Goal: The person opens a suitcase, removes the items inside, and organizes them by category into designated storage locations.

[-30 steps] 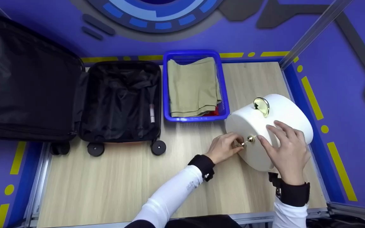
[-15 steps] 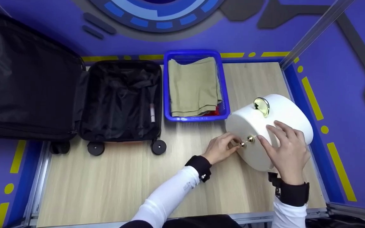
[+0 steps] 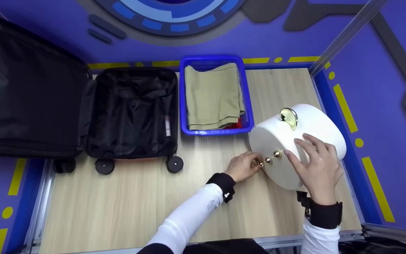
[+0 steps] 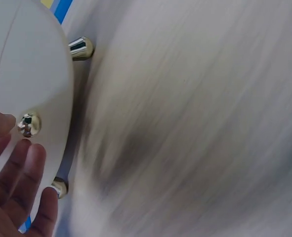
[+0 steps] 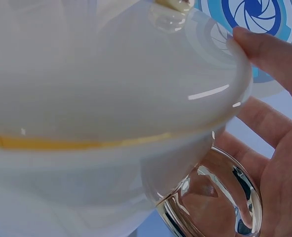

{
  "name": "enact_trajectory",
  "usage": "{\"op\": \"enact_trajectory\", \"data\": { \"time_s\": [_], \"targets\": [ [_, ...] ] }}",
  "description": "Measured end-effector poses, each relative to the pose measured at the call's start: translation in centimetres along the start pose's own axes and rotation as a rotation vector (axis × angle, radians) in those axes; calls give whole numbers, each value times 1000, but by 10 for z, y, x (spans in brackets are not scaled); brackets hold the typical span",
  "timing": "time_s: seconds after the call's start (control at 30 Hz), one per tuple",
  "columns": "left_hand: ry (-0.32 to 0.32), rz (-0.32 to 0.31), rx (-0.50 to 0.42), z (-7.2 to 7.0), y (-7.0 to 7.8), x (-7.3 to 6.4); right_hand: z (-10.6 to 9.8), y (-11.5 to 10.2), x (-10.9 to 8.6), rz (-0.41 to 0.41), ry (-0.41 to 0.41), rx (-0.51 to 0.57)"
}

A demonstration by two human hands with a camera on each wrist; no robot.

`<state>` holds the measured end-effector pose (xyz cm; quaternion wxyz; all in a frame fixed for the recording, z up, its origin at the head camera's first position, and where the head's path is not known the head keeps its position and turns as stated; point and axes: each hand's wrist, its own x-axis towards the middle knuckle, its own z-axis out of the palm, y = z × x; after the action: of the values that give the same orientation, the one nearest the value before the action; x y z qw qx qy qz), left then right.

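A white rounded container [image 3: 319, 121] lies tipped on the right side of the table, its flat face turned toward my left hand. A gold handle [image 3: 289, 118] stands on its curved top, and gold knobs [image 3: 277, 153] line the flat face. My left hand [image 3: 241, 166] has thumb and fingertips curled about one gold knob [image 4: 29, 124], pinching at its edges. My right hand [image 3: 320, 169] rests spread on the container's curved side, thumb near the face's rim. In the right wrist view the thumb [image 5: 267, 52] touches the glossy white edge.
An open black suitcase [image 3: 132, 153] stands left, with a small tube [image 3: 167, 126] inside. Beside it, a blue basket [image 3: 217, 132] holds folded khaki cloth [image 3: 211, 95] and something red [image 3: 237, 124]. Purple walls enclose the back and sides of the wooden table [image 3: 146, 211].
My left hand has moved slightly left and down along the flat face, from one gold knob to another, leaving the former uncovered. The right hand and container keep their places.
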<state>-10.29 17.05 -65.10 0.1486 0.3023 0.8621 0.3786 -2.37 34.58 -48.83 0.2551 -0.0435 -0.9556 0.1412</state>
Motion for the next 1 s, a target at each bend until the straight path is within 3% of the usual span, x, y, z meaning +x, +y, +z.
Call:
{"op": "enact_trajectory", "data": {
  "time_s": [0.37,1.0],
  "targets": [
    [2,-132,-46,7,0,5,3,-3,1,-16,15,9],
    [-12,-78,8,13,2,5,0,1,0,-14,26,10]
  ]
}}
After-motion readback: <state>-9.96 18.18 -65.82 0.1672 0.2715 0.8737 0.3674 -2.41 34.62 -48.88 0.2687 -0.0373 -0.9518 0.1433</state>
